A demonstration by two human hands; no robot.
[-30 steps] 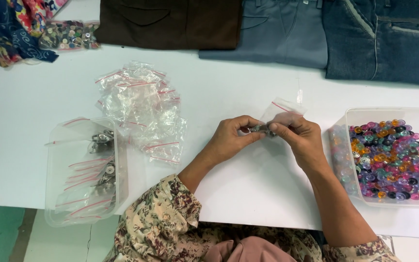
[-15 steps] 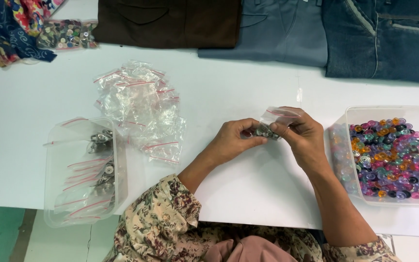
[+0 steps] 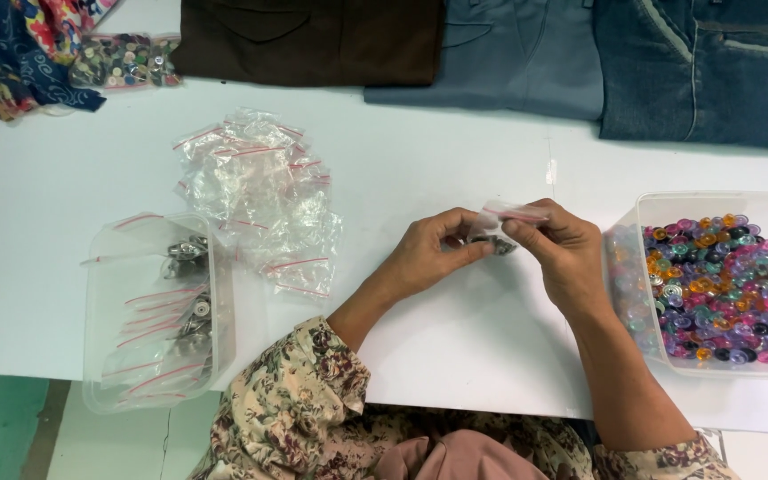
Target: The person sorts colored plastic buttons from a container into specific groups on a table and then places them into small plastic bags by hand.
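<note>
Small clear bag (image 3: 501, 224) pinched between left hand (image 3: 428, 258) and right hand (image 3: 557, 249), both closed on it. Lay level, mouth rightward, nearer the right.

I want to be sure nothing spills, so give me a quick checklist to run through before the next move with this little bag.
1. Both hands on the bag: left hand and right hand pinch the small bag between them. Ok.
2. Contents inside: dark pieces show low in the bag. Ok.
3. Zip strip closed: cannot tell, fingers cover most of it.
4. Bag over the table, not past its edge. Ok.
5. Button tub sits beside the right hand, apart from it. Ok.
6. Tray with filled bags sits at the left, near the table's front edge. Cannot tell if it is steady.
</note>
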